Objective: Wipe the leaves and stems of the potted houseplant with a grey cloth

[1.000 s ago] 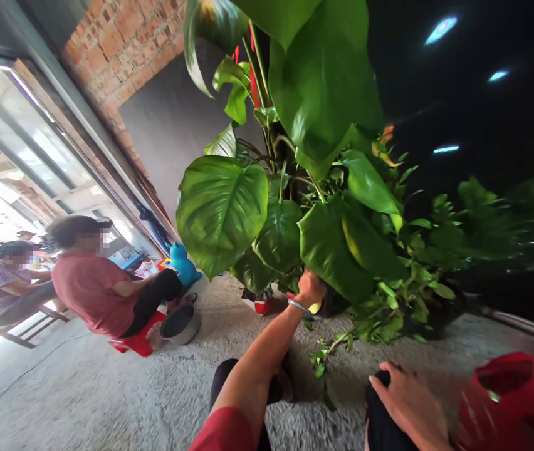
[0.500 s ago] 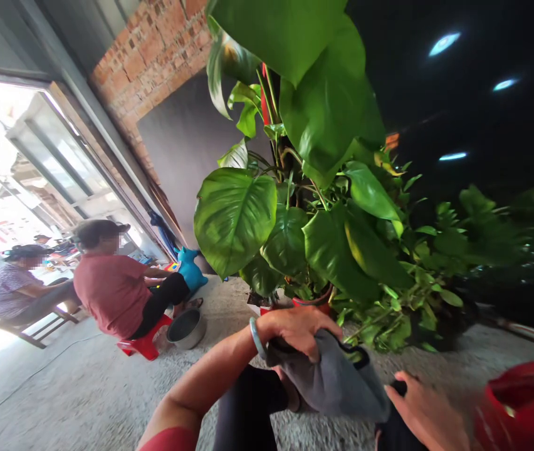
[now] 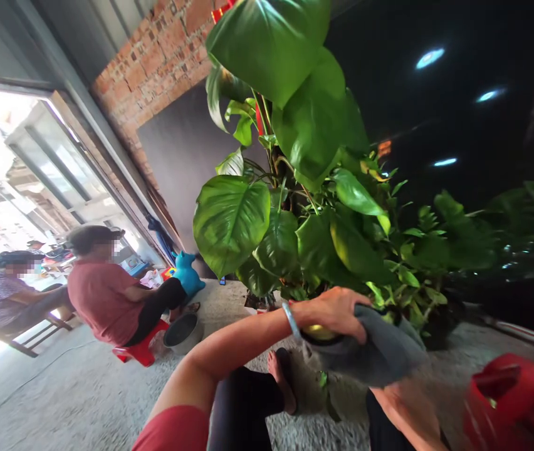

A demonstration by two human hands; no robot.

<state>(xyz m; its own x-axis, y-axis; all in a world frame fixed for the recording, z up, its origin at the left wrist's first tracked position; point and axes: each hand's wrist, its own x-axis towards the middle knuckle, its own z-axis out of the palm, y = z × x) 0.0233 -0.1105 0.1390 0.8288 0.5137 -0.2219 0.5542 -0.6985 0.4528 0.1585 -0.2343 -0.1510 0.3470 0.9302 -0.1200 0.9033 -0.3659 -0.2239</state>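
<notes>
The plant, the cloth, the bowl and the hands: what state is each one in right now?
left hand: closed over the grey cloth, palm down.
grey cloth: bunched and draped, partly covering a yellowish thing under it.
right hand: hidden under the cloth; only the forearm shows.
leafy plant: upright, leaves green and glossy.
metal bowl: upright on the floor, contents not visible.
red container: blurred, opening facing up.

Potted plant [image 3: 295, 207] behind the cloth [image 3: 375, 351], seated people [image 3: 107, 294] far left, bowl [image 3: 181, 332] beside them.
</notes>
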